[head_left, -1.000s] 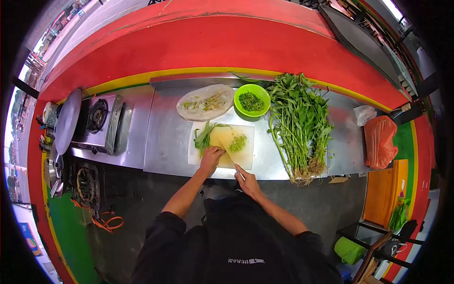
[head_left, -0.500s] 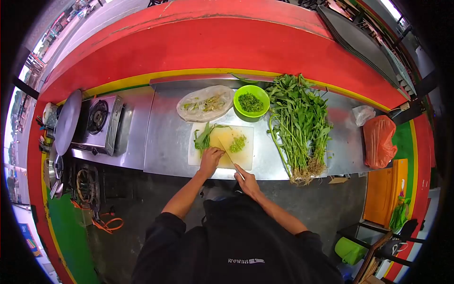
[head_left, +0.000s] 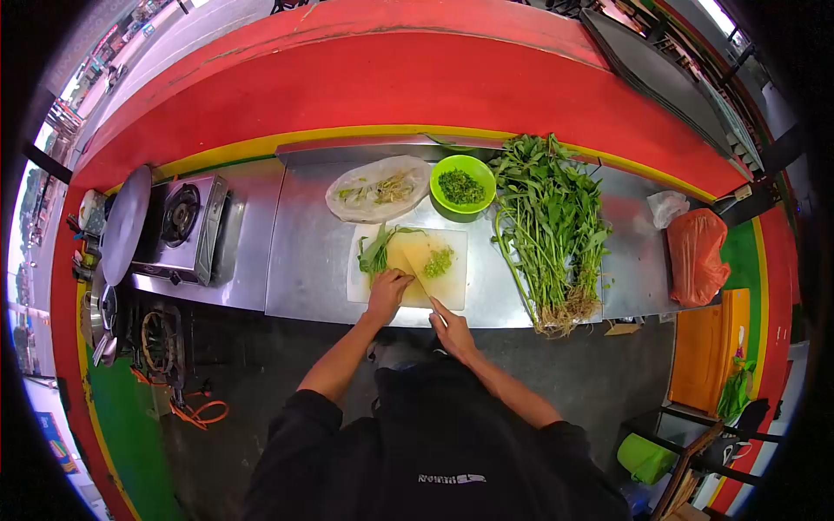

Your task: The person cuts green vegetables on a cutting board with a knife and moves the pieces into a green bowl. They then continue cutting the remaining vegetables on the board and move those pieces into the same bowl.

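On a white cutting board [head_left: 452, 298], my left hand [head_left: 388, 292] is closed on the lower end of a bunch of leafy greens [head_left: 375, 253]. My right hand [head_left: 451, 326] grips the handle of a knife [head_left: 416, 275], whose blade slants up and left beside my left fingertips. Chopped light-green pieces [head_left: 439, 261] lie on the board right of the blade. Behind the board are a green bowl [head_left: 462, 184] with chopped dark greens and a clear plastic bag [head_left: 348, 209] with plant scraps on it.
A large heap of rooted greens [head_left: 552, 234] lies right of the board. Farther right is a red plastic bag [head_left: 698, 258]. A gas stove [head_left: 181, 227] and a large round pan lid [head_left: 127, 224] stand at the left. A red wall [head_left: 417, 82] runs behind the steel counter [head_left: 300, 269].
The knife handle and my right hand have shifted very slightly. My left hand stays at the greens, and the rest looks nearly the same.
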A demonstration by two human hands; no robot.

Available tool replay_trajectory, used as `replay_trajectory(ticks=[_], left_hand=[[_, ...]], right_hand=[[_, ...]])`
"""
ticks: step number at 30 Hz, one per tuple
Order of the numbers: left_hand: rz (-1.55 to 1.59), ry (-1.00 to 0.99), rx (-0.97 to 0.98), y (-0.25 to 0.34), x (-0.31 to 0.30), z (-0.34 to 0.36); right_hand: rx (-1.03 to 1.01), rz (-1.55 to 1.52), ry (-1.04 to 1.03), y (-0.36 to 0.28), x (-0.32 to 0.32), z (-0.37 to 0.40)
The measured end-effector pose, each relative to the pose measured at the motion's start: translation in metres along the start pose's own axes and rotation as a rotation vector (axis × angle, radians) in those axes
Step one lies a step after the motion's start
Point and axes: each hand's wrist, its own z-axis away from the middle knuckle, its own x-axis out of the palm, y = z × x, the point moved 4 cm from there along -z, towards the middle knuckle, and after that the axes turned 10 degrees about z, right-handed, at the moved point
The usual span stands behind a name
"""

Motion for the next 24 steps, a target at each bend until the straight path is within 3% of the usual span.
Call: replay_trajectory(ticks=[7, 16, 18, 24], left_hand=[[0.038, 0.045, -0.016, 0.000, -0.002, -0.001], [0.001, 0.039, 0.026, 0.001, -0.001, 0.000], [0.027, 0.048, -0.006, 0.000, 0.000, 0.001], [0.043, 0.033, -0.068, -0.002, 0.001, 0.002]], right_hand=[[0.091, -0.048, -0.085, 0.002, -0.002, 0.010], [0.027, 0.061, -0.043, 0.005, 0.008, -0.003], [-0.071, -0.009, 0.064, 0.005, 0.005, 0.002], [-0.021, 0.008, -0.002, 0.006, 0.001, 0.007]])
